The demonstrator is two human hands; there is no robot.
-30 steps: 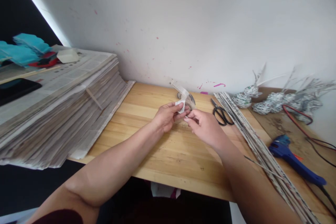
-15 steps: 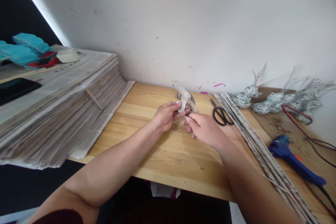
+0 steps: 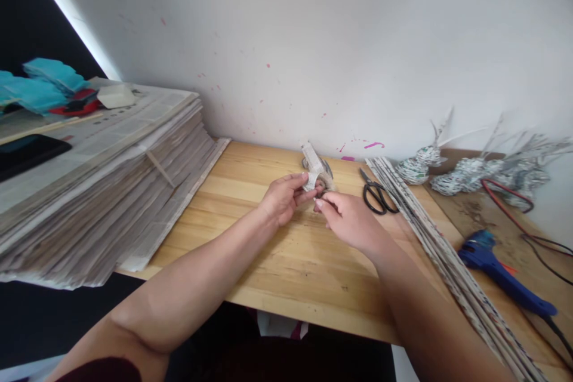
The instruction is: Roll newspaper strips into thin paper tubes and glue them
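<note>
Between thumb and fingers my left hand (image 3: pixel 289 196) pinches a folded strip of newspaper (image 3: pixel 314 162), which sticks up away from me. My right hand (image 3: pixel 351 215) is closed close beside it, its thumb and forefinger pressed together at the lower end of the strip. What those right fingertips grip is too small to make out. Just behind the fingers sits a roll of brown twine (image 3: pixel 329 180), partly hidden by the strip and my hands. Black-handled scissors (image 3: pixel 376 193) lie on the wooden table (image 3: pixel 268 262) to the right of my hands.
A tall newspaper stack (image 3: pixel 134 191) fills the left, with a phone (image 3: pixel 33 150) and blue pieces (image 3: pixel 49 80) on it. Rolled paper sticks (image 3: pixel 430 239) run along the right. Beyond lie a blue glue gun (image 3: pixel 501 274) and woven paper shapes (image 3: pixel 416 167). A wall stands behind.
The newspaper strip's upper end has shifted slightly to the right and its angle has changed. My right fingers have curled in a little; both hands stay in nearly the same place.
</note>
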